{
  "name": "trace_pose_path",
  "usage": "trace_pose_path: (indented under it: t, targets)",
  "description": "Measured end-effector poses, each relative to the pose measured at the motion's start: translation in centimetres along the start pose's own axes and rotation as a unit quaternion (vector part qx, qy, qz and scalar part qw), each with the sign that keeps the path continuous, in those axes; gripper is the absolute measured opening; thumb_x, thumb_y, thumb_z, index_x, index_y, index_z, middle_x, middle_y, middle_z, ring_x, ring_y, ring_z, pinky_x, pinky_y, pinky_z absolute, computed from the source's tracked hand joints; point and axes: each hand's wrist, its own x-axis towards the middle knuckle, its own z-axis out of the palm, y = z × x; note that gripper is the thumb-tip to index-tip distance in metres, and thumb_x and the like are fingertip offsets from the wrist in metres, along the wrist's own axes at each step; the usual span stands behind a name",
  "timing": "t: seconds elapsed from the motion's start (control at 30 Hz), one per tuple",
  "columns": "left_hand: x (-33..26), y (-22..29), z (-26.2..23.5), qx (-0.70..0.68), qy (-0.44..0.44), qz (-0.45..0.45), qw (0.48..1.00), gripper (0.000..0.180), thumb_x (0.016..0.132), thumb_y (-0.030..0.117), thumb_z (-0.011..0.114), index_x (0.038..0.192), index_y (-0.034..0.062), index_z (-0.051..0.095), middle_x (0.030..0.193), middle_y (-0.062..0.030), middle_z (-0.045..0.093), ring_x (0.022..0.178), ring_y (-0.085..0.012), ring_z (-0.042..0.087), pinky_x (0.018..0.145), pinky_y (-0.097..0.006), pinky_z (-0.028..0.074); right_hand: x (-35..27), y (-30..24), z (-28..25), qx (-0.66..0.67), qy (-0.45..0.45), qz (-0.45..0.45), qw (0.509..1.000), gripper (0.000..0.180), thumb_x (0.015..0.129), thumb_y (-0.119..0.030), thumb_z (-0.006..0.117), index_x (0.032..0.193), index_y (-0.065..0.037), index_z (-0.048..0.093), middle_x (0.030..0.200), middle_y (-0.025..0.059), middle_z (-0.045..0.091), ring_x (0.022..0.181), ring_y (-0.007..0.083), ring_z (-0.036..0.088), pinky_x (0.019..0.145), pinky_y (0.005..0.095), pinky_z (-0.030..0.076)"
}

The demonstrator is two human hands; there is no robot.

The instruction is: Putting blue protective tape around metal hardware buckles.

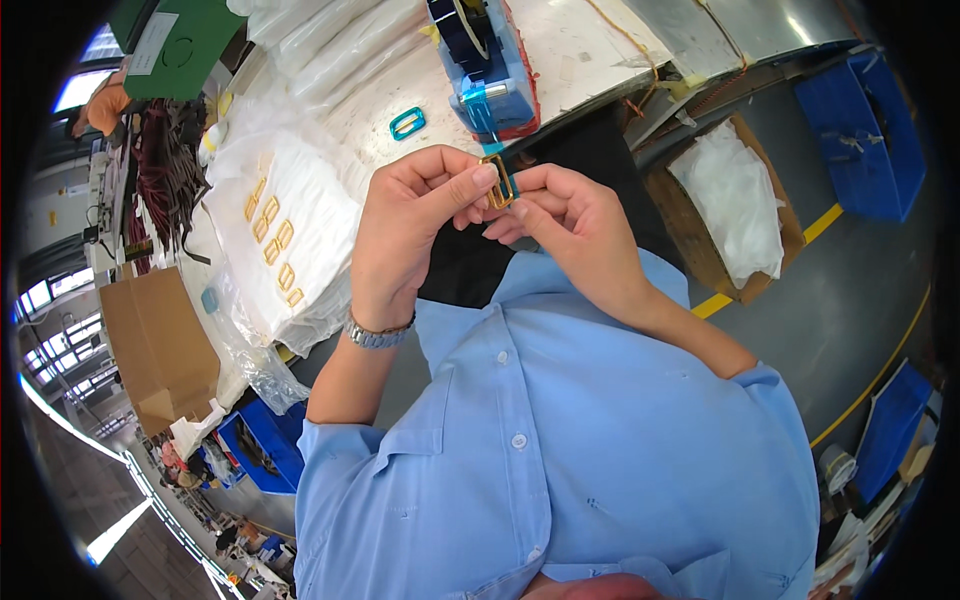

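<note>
Pinching a gold rectangular buckle (499, 183) between them, the left hand (415, 225) and the right hand (570, 225) each keep a narrow grip on it. They hold it just below the blue tape dispenser (490, 70), seemingly so its blue tape strip (483, 118) can reach the frame. Left of the dispenser a teal buckle (407, 123) lies on the worktop (570, 45); farther left, more gold buckles (272, 240) sit in a row on white plastic bags (300, 230).

A brown cardboard box (152, 345) stands left, another brown box (725, 215) holding white bags right.
</note>
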Motion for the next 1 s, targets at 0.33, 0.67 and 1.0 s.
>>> trace_pose_path:
  t: [0.33,0.67,1.0]
  targets:
    - [0.3,-0.6,0.7,0.016,0.022,0.001,1.0,0.016,0.097,0.016,0.081,0.093,0.0018,0.074,0.077,0.0001,0.07,0.067,-0.0058,0.062,0.062,-0.021,0.046,-0.1,-0.2,0.1,-0.064,0.029,-0.007,0.998,0.025,0.105,0.002,0.058,0.128,0.01,0.064,0.108,0.0144,0.079,0.097,0.0181,0.079,0.085,0.0289,0.063]
    - [1.0,-1.5,0.8,0.006,0.045,0.005,0.999,0.016,0.095,0.016,0.082,0.092,0.0022,0.074,0.075,0.0012,0.069,0.066,-0.0042,0.061,0.061,-0.02,0.045,1.2,-0.2,-0.2,-0.061,0.022,0.009,0.998,0.025,0.102,-0.01,0.072,0.119,0.008,0.07,0.1,0.0136,0.08,0.092,0.0159,0.078,0.081,0.0282,0.063]
    - [1.0,-2.6,0.4,-0.053,0.012,0.024,0.998,0.018,0.102,0.017,0.073,0.097,0.0004,0.075,0.081,0.0011,0.07,0.072,-0.0045,0.059,0.065,-0.021,0.045,1.4,-0.1,-1.1,0.009,0.01,0.045,0.999,0.031,0.103,-0.008,0.07,0.127,0.012,0.068,0.107,0.0171,0.079,0.095,0.0196,0.078,0.081,0.0298,0.065]
